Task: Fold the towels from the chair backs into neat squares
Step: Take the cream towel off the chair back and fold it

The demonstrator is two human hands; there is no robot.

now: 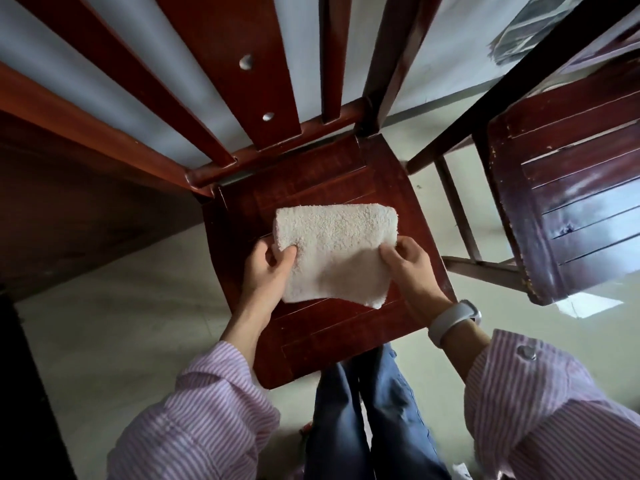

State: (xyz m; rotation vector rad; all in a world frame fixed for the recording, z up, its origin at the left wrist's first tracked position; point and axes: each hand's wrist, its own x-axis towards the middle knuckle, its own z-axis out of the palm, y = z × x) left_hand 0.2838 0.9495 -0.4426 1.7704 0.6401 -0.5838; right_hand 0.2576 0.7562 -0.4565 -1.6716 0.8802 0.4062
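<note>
Figure. A cream terry towel [334, 252], already folded into a thick pad, lies on the red-brown wooden chair seat [311, 344] at the centre of the frame, below the slatted chair back [242, 71] that fills the upper left. The left hand [268, 268] pinches the towel's left side, thumb on top and fingers curled beneath the edge. The right hand [410, 263] pinches the right side in the same manner; a white wristband [453, 320] sits on that wrist. Both hands are closed on cloth, not flat upon it.

The rounded fold runs along the far edge, toward the chair back. The looser, slightly wavy edge faces the lower part of the frame and appears lifted a little off the seat. The long axis runs left to right across the picture, tilted slightly, the right end lower.

Judged step: squaring the final fold. To do it well, keep both pinches level, draw the near edge evenly so the layers align, then press flat with open palms. Uneven pull would likely skew the corners. A second, darker chair [568, 188] stands at right.
</note>
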